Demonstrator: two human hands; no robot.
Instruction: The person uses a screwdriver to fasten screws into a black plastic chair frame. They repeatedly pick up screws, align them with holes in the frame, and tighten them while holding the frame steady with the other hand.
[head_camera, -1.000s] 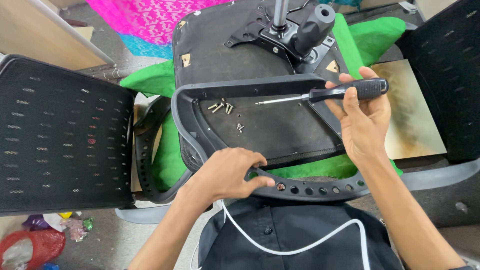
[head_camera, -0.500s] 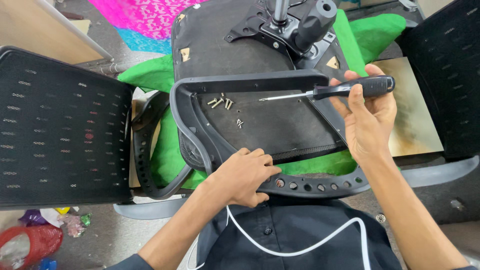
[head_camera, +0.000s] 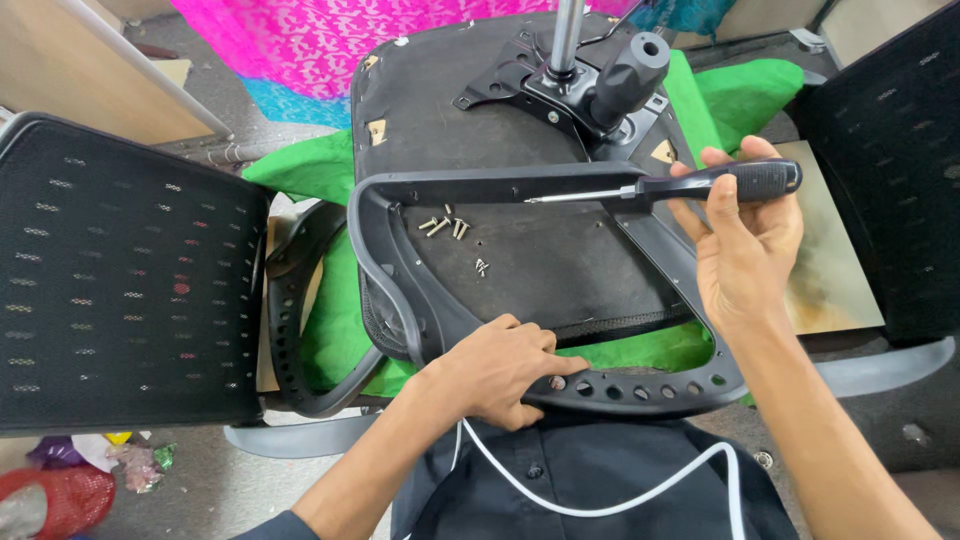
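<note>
Nearest, the left hand (head_camera: 500, 368) is clenched on the perforated lower bar of the black plastic chair armrest frame (head_camera: 640, 388), which lies over the upturned black seat base (head_camera: 540, 250). Beyond, the right hand (head_camera: 745, 240) grasps a black-handled screwdriver (head_camera: 690, 185), tip directed leftward. Loose silver screws (head_camera: 445, 226) lie farther off, left of the tip. Judged step: fastening the frame; a screw must first be picked and aligned.

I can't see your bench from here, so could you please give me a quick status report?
Left hand gripping armrest frame. Right hand holding screwdriver, tip over upturned seat base. Loose screws lying on the base, nothing blocking.
</note>
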